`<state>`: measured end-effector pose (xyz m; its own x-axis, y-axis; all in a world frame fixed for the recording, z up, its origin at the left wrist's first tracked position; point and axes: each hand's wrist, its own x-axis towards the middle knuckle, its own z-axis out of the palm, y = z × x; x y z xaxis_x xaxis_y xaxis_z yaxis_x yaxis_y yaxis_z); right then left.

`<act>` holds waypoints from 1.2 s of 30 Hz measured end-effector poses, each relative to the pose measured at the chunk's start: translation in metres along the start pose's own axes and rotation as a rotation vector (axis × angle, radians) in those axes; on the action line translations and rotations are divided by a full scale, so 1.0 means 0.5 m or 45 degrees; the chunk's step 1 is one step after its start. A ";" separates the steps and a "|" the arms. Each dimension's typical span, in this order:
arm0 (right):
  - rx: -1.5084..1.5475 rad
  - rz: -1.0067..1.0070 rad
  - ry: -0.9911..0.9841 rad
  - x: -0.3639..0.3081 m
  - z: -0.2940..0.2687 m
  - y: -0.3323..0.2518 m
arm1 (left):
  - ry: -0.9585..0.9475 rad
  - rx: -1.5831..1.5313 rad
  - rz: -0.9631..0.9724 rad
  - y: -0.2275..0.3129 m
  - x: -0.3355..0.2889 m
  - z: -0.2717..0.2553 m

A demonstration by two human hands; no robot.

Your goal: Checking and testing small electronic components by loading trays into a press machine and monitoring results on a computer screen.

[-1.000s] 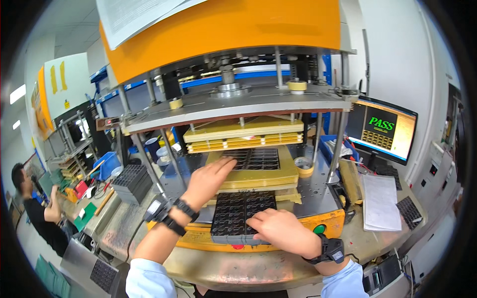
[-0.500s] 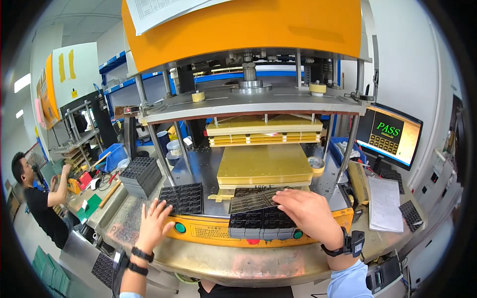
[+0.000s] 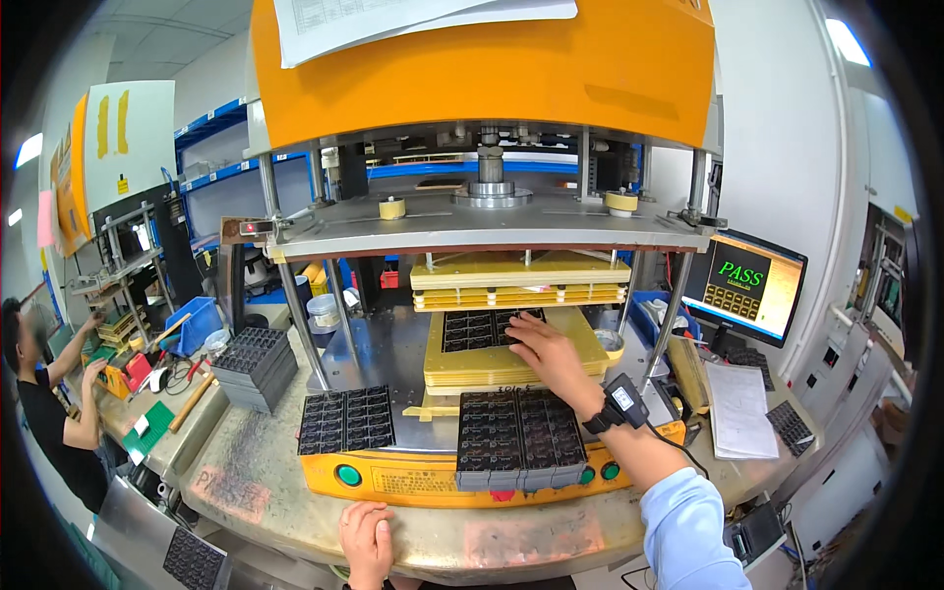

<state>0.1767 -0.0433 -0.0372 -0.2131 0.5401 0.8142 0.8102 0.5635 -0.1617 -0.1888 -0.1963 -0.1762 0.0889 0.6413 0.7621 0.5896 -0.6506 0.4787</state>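
Note:
A black circuit board panel [image 3: 470,332] with a grid of small boards lies on the yellow fixture plate [image 3: 462,378] under the raised press head. My right hand [image 3: 553,356] reaches over it, fingers stretched onto the panel's right part; its thumb is hidden. At the bench's front edge, my left hand [image 3: 367,539] rests with its fingers curled together and nothing visible in them. A stack of similar black panels [image 3: 519,433] sits in front of the fixture. Another black panel [image 3: 344,418] lies to its left, above a green button.
Steel posts [image 3: 305,334] flank the fixture, beneath a yellow upper fixture [image 3: 521,278]. A stack of black trays [image 3: 256,366] stands at left. A monitor [image 3: 744,287] and papers [image 3: 739,411] are at right. Another person [image 3: 61,418] works at far left.
My right hand has moved forward from the stack, and a panel now lies on the fixture plate. My left hand has drawn back to the bench edge, its fingers curling.

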 end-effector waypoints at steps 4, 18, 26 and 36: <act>0.054 0.039 -0.050 0.001 0.014 0.011 | -0.036 -0.037 -0.160 0.005 -0.003 0.002; -0.003 0.020 -0.102 0.001 0.011 0.010 | 0.044 -0.030 -0.093 0.009 0.008 -0.005; -0.052 0.023 -0.148 0.002 -0.005 0.002 | 0.039 -0.056 -0.132 0.012 0.010 0.001; -0.044 -0.016 -0.268 -0.001 -0.001 0.019 | 0.003 -0.015 -0.043 -0.002 0.003 -0.003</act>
<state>0.1848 -0.0387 -0.0387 -0.3297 0.6540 0.6808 0.8243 0.5510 -0.1301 -0.1905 -0.1952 -0.1748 0.0669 0.6619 0.7466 0.5825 -0.6335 0.5093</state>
